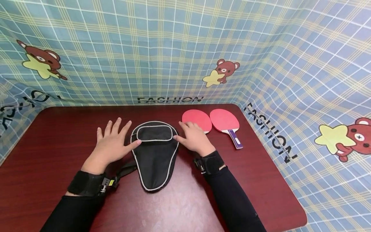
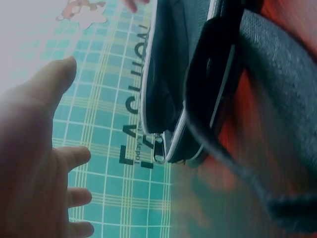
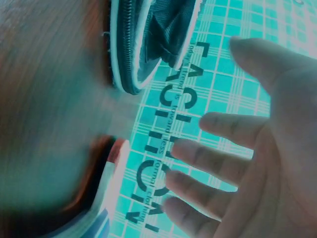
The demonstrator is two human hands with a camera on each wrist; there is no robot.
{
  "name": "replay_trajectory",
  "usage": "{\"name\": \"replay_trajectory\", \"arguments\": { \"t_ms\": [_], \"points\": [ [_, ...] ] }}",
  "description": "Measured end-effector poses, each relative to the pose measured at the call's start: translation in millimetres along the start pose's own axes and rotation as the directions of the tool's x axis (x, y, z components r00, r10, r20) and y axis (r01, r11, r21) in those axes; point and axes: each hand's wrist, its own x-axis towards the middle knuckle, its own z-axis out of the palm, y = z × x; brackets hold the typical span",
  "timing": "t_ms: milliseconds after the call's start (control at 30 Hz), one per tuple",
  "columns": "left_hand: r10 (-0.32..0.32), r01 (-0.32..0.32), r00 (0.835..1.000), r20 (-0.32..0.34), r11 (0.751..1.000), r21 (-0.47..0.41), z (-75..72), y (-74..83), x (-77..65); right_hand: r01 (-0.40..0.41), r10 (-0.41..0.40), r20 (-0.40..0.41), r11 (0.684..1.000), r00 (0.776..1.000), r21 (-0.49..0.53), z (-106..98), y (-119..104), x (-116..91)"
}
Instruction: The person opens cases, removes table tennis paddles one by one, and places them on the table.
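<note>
A black table tennis bat case (image 1: 155,158) with white piping lies flat on the table, its narrow end toward me. It has a small front pocket (image 1: 155,133), and a metal zip pull (image 2: 158,148) shows at its edge in the left wrist view. My left hand (image 1: 111,145) is spread at the case's left side, thumb over the pocket's left edge. On the other side my right hand (image 1: 194,137) has its fingers extended, thumb by the pocket's right end. It partly covers a red table tennis bat (image 1: 197,119). Neither hand grips anything.
A second red bat (image 1: 224,120) with a purple handle (image 1: 235,139) lies right of the first. From the case's left side runs a dark strap (image 1: 127,168). The dark red table (image 1: 58,138) meets a checked cloth (image 1: 162,48) behind it and at the right.
</note>
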Motion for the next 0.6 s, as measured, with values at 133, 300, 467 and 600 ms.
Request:
{"name": "replay_trajectory", "arguments": {
  "t_ms": [133,300,467,600],
  "points": [
    [-0.004,0.004,1.0,-0.007,1.0,-0.004,1.0,3.2,-0.1,-0.037,0.037,-0.007,0.999,0.999,0.005,-1.2,-3.5,-0.7],
    [-0.009,0.009,1.0,0.003,1.0,-0.017,1.5,5.7,-1.0,-0.072,0.072,0.009,0.997,0.997,-0.037,-0.1,-4.5,-3.0],
    [-0.011,0.012,1.0,0.012,1.0,-0.025,0.8,5.7,0.0,-0.063,0.063,-0.001,0.997,0.998,-0.034,1.7,-4.3,-3.0],
    [-0.016,0.016,1.0,0.016,1.0,-0.026,0.6,2.4,0.4,-0.064,0.064,0.012,0.998,0.998,-0.013,1.2,-7.4,-3.3]
  ]
}}
